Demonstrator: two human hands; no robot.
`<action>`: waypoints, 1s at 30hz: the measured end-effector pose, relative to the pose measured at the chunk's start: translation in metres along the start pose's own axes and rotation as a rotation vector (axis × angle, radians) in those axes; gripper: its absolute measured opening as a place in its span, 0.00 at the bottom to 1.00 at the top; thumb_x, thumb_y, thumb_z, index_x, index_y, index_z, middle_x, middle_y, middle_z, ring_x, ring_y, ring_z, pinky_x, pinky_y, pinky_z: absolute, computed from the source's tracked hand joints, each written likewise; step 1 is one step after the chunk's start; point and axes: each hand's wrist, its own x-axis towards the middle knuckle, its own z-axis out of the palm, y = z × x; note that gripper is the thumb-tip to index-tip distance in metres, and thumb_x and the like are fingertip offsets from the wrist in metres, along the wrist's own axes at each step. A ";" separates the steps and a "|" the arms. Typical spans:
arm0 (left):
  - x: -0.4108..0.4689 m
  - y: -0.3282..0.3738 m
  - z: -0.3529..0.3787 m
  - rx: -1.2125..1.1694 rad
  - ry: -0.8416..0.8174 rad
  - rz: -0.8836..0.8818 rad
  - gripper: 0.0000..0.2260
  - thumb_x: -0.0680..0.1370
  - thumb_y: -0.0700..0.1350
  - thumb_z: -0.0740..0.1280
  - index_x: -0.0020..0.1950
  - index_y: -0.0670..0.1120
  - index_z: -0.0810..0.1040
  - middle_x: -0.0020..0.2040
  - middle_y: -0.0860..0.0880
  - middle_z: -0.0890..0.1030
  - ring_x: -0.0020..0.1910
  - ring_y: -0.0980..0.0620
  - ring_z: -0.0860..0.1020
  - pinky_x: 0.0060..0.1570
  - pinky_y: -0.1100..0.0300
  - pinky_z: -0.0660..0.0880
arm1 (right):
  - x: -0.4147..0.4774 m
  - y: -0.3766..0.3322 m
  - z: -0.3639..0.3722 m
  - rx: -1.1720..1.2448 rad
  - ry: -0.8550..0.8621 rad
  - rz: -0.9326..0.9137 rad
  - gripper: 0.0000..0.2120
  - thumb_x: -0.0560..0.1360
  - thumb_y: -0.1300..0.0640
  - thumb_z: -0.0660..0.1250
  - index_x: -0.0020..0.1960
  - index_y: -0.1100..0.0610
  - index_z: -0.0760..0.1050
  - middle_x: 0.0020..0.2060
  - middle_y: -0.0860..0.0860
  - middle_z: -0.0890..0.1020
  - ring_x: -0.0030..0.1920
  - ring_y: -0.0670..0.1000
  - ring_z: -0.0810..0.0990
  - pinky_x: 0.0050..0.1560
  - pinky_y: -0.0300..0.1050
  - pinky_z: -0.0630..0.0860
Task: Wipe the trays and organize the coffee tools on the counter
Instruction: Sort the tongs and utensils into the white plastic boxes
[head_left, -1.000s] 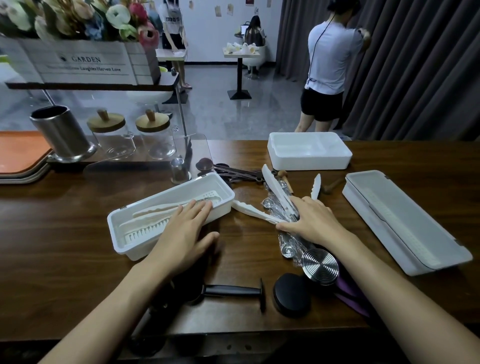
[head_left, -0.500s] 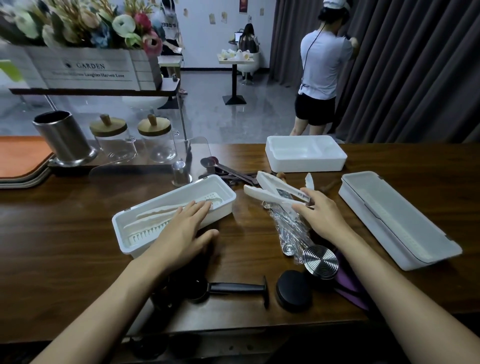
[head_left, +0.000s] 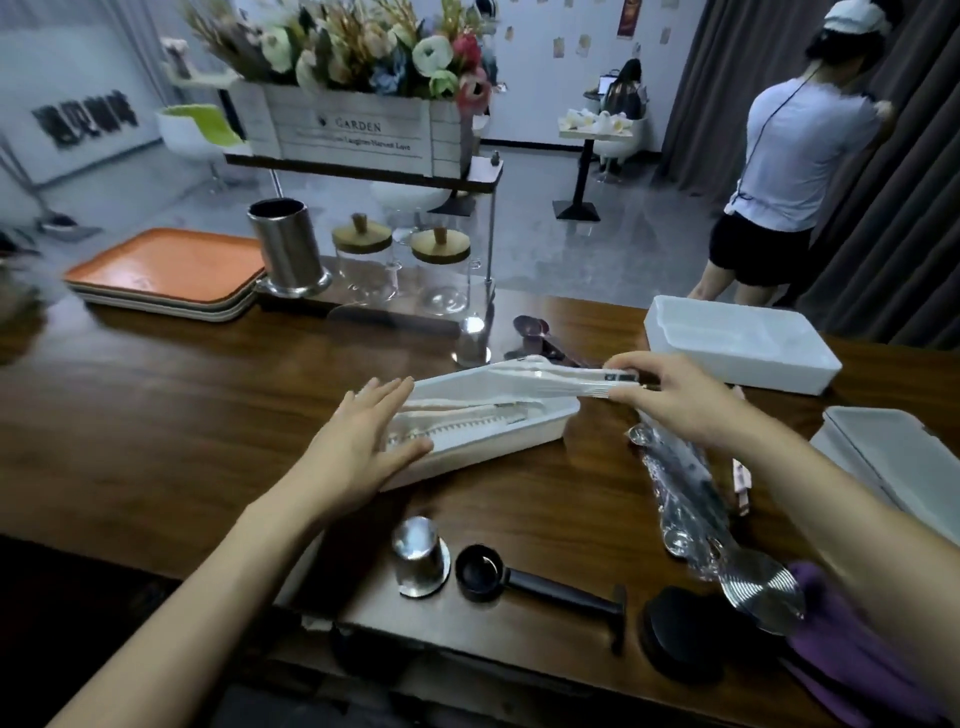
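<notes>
A long white tray (head_left: 540, 439) lies on the wooden counter (head_left: 156, 415) with white tongs inside it. My left hand (head_left: 363, 441) rests flat on the tray's left end, fingers straight. My right hand (head_left: 675, 395) grips a pair of white tongs (head_left: 550, 376) by the handle end, holding them just above the tray's right half. A bag of metal spoons (head_left: 680, 493) lies under my right forearm. A purple cloth (head_left: 852, 644) sits at the near right.
A metal cup (head_left: 421, 553), a black scoop (head_left: 524, 579), a black round lid (head_left: 680, 636) and a ribbed metal disc (head_left: 763, 590) lie near the front edge. A white box (head_left: 743, 345) and a white lid (head_left: 893, 462) sit right. Orange trays (head_left: 166, 273), a steel canister (head_left: 288, 249) and glass jars (head_left: 441, 270) stand at the back.
My right hand lifted the white tongs off the counter and carried them left over the long tray. My left hand stayed on the tray's end. The view swung left.
</notes>
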 end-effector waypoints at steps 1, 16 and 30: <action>-0.005 -0.008 -0.004 -0.018 0.018 -0.030 0.40 0.76 0.67 0.67 0.82 0.51 0.59 0.82 0.52 0.59 0.82 0.50 0.51 0.79 0.55 0.47 | 0.010 -0.009 0.007 -0.037 -0.044 -0.048 0.12 0.79 0.46 0.68 0.61 0.42 0.79 0.54 0.43 0.83 0.53 0.47 0.80 0.57 0.50 0.78; -0.031 -0.064 -0.003 -0.371 0.019 -0.075 0.41 0.72 0.62 0.74 0.81 0.62 0.58 0.79 0.65 0.60 0.77 0.68 0.58 0.77 0.60 0.59 | 0.059 -0.073 0.076 -0.270 -0.433 -0.106 0.13 0.75 0.48 0.66 0.58 0.41 0.68 0.51 0.44 0.78 0.50 0.49 0.78 0.51 0.48 0.77; -0.033 -0.080 0.012 -0.467 0.084 -0.025 0.39 0.71 0.66 0.71 0.79 0.67 0.59 0.71 0.76 0.65 0.72 0.72 0.63 0.67 0.74 0.62 | 0.059 -0.093 0.096 -0.199 -0.499 -0.110 0.36 0.69 0.28 0.69 0.73 0.39 0.67 0.64 0.43 0.77 0.62 0.46 0.75 0.66 0.48 0.73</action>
